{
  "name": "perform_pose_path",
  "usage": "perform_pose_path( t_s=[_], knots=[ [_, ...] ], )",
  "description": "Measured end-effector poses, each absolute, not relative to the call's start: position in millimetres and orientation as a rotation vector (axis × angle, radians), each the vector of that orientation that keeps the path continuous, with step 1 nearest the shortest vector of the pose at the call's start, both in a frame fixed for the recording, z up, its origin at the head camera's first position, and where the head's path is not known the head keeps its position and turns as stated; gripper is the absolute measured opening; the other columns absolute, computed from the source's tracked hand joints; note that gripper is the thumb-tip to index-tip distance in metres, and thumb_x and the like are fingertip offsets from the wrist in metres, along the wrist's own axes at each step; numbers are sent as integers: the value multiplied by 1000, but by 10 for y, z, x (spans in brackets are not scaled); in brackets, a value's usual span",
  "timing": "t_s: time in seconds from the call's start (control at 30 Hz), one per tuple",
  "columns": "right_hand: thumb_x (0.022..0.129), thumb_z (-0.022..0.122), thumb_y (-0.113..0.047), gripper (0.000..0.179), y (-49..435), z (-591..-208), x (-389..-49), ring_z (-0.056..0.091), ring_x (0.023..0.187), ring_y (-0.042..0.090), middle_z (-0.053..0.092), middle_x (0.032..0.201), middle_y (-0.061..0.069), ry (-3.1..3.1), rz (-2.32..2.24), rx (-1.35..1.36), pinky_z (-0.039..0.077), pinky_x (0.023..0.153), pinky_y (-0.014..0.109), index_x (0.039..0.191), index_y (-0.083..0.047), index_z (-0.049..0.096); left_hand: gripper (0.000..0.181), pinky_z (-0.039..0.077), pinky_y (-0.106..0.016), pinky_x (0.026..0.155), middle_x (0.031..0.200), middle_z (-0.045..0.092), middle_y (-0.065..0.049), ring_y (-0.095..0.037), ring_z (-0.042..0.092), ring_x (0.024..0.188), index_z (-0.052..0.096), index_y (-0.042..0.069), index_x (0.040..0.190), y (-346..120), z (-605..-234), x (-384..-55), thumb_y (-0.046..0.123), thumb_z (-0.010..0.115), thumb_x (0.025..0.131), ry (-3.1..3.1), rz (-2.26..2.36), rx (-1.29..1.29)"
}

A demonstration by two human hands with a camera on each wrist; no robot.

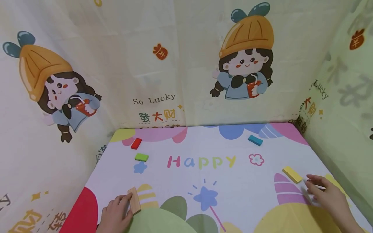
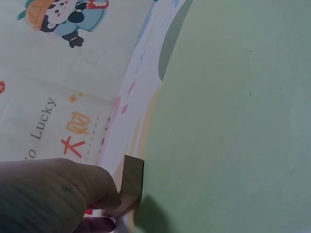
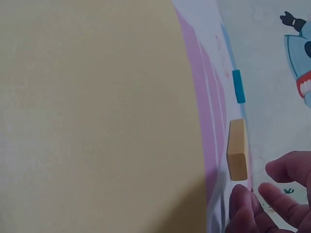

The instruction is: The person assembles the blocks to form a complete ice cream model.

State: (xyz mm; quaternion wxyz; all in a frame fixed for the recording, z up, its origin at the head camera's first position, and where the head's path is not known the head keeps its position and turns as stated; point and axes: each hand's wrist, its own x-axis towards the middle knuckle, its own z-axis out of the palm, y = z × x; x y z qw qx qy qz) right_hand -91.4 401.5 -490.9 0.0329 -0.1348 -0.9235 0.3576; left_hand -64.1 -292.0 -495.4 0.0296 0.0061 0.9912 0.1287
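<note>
At the front left of the table, my left hand (image 1: 115, 212) holds a plain wooden block (image 1: 135, 201) between its thumb and fingers. The left wrist view shows the thumb side of that hand against the wooden block (image 2: 132, 175); the other fingers are mostly hidden. On the right side lies a yellow block (image 1: 292, 174). Just to the right of it hovers my right hand (image 1: 327, 195), fingers loosely bent and holding nothing. From the right wrist, a small gap shows between the fingertips (image 3: 239, 194) and the near end of the yellow block (image 3: 237, 148).
Toward the back left of the table (image 1: 198, 142) lie a red block (image 1: 136, 143) and a green block (image 1: 141, 157). A blue block (image 1: 255, 140) lies at the back right. Printed cloth walls (image 1: 116, 64) stand behind the table and along both sides.
</note>
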Motion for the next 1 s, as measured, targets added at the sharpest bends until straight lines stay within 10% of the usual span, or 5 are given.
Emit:
perform_pose_path(
  t_s=[0.2, 0.5, 0.73, 1.0],
  knots=[
    [103, 62, -36, 52, 4024, -4985, -1002, 58, 65, -14, 61, 84, -34, -2851, 964, -334, 38, 63, 20, 132, 6, 59, 56, 49, -68, 81, 122, 65, -14, -36, 60, 103, 64, 7, 137, -2883, -4963, -621, 21, 78, 84, 3065, 362, 14],
    [100, 66, -40, 48, 4006, -5007, -1098, 42, 72, -25, 76, 104, 18, -2884, 831, -264, 39, 65, 28, 126, 1, 66, 63, 49, -62, 79, 125, 65, -5, -33, 58, 109, 67, 14, 137, -2783, -5005, -550, 30, 85, 79, 3126, 418, 175],
    [99, 68, -36, 44, 3950, -5030, -1116, 69, 93, 44, 75, 104, 22, -2879, 768, -256, 42, 70, 39, 120, 2, 69, 67, 49, -55, 78, 129, 64, -1, -26, 56, 110, 66, 16, 139, -2643, -5020, -535, 36, 85, 78, 3130, 411, 260],
    [100, 66, -39, 48, 3935, -5014, -1081, 68, 94, 43, 74, 107, 22, -2888, 780, -301, 41, 70, 40, 123, 2, 67, 67, 46, -51, 77, 133, 62, -1, -27, 55, 111, 65, 15, 141, -2476, -5025, -545, 26, 81, 77, 3047, 471, 415]
  ],
)
